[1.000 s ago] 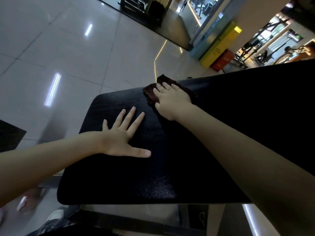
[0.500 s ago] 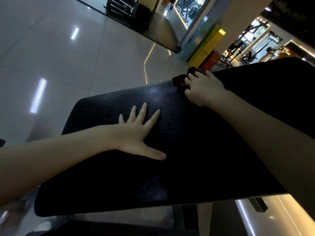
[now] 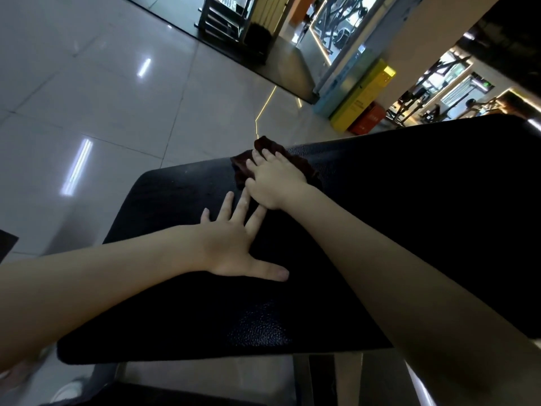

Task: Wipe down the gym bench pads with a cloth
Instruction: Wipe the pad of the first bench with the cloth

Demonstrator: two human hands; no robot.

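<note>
on bench pad point(image 3: 181, 303): l hand point(image 3: 234, 244) flat, fingers spread; r hand point(image 3: 275, 183) presses dark cloth point(image 3: 295, 159) (far edge), fingers straight.

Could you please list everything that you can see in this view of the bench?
bench pad: one, black, across the middle and right of the view
cloth: one, dark reddish brown, at the pad's far edge
floor: glossy pale grey tiles, beyond and to the left of the pad
tall box: one, yellow, by the far wall
low box: one, orange-red, beside the yellow one
rack: one, dark, at the top of the view
gym machines: several, dark, far right background
left hand: one, flat on the pad, fingers spread
right hand: one, pressing on the cloth
</note>
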